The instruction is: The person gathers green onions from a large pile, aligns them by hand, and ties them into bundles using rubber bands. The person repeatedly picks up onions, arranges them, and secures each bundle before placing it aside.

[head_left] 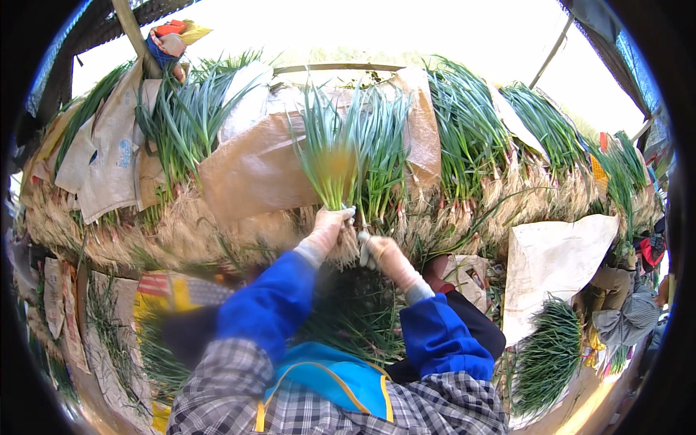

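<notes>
My left hand, in a pale glove, is closed around a bunch of long green allium plants just above their roots, leaves pointing away from me. Beside it on the right, my gloved right hand has its fingers bent at the roots of another green stalk; whether it grips anything is not clear. Pale stringy roots hang between the two hands. More of the same plants lie upright just behind, on a long heap. A blur covers part of the held stems.
Woven plastic sacks drape the long heap of rooted plants. Cut greens lie across my lap and below it. At the right are a white sack, a green pile and another person. A wooden pole stands at the upper left.
</notes>
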`<move>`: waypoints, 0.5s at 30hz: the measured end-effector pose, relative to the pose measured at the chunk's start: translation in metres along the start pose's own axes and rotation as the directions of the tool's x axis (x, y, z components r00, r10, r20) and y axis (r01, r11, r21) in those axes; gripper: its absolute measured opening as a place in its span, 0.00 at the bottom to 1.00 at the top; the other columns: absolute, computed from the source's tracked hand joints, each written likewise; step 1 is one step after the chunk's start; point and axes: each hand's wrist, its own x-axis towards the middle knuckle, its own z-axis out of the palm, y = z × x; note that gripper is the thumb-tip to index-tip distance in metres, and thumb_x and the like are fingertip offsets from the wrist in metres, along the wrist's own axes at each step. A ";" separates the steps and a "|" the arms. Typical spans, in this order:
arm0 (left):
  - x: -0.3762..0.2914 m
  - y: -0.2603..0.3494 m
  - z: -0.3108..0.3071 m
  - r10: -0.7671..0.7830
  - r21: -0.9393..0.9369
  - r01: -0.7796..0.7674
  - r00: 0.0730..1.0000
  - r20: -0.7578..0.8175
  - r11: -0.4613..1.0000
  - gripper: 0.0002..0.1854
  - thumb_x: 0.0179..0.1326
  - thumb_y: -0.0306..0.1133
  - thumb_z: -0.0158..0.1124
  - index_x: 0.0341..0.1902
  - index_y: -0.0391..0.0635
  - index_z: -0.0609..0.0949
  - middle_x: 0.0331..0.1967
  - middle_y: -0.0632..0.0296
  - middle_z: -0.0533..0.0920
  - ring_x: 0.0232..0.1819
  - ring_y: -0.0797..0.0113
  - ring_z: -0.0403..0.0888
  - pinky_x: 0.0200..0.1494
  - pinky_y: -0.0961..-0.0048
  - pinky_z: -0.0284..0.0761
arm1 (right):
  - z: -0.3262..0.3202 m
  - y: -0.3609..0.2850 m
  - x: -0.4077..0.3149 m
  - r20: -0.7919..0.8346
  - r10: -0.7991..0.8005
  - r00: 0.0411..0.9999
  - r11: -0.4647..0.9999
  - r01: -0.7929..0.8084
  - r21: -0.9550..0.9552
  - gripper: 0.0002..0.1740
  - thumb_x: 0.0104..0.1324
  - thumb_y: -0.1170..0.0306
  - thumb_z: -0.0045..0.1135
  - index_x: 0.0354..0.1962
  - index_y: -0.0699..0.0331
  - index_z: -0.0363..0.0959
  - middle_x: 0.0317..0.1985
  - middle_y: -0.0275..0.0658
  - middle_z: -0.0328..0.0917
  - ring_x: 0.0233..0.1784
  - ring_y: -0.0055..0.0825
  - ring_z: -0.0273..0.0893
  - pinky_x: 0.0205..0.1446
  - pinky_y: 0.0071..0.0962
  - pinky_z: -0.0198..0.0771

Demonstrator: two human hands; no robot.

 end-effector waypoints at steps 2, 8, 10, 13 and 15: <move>-0.033 0.009 -0.027 0.049 0.018 -0.050 0.997 0.064 0.999 0.06 0.53 0.23 0.66 0.31 0.44 0.77 0.22 0.64 0.79 0.19 0.76 0.72 0.23 0.78 0.69 | -0.006 -0.018 0.022 0.046 -0.055 0.997 0.997 0.052 0.053 0.24 0.72 0.51 0.39 0.50 0.60 0.72 0.32 0.32 0.79 0.22 0.17 0.67 0.26 0.16 0.61; -0.129 0.020 -0.078 -0.018 -0.104 0.029 0.994 0.109 0.994 0.03 0.56 0.19 0.57 0.33 0.40 0.75 0.31 0.57 0.81 0.27 0.71 0.78 0.40 0.73 0.76 | 0.027 -0.010 0.048 0.122 0.079 0.989 0.827 -0.133 0.546 0.43 0.68 0.36 0.28 0.68 0.59 0.50 0.64 0.40 0.65 0.58 0.41 0.68 0.65 0.41 0.58; -0.139 0.010 -0.079 -0.047 -0.076 0.052 0.997 0.065 0.996 0.03 0.57 0.21 0.59 0.33 0.41 0.75 0.28 0.60 0.80 0.27 0.71 0.78 0.36 0.74 0.76 | 0.060 -0.007 0.056 0.047 0.036 0.998 0.689 -0.059 0.722 0.37 0.67 0.44 0.43 0.63 0.61 0.59 0.60 0.42 0.67 0.57 0.36 0.68 0.62 0.37 0.62; -0.134 -0.011 -0.075 -0.081 0.009 0.081 0.996 -0.041 0.997 0.03 0.59 0.26 0.62 0.34 0.44 0.77 0.22 0.65 0.78 0.22 0.73 0.76 0.26 0.78 0.72 | 0.102 -0.001 0.071 -0.116 0.153 0.981 0.476 0.030 0.879 0.33 0.64 0.54 0.54 0.60 0.65 0.62 0.58 0.45 0.67 0.59 0.40 0.66 0.61 0.37 0.63; -0.128 -0.024 -0.070 -0.006 0.016 0.008 0.992 -0.125 1.000 0.03 0.58 0.24 0.63 0.33 0.44 0.77 0.20 0.66 0.77 0.20 0.73 0.74 0.24 0.77 0.71 | 0.120 0.003 0.075 -0.202 0.239 0.950 0.355 0.108 0.929 0.29 0.64 0.59 0.55 0.57 0.66 0.65 0.54 0.44 0.71 0.55 0.38 0.69 0.57 0.36 0.65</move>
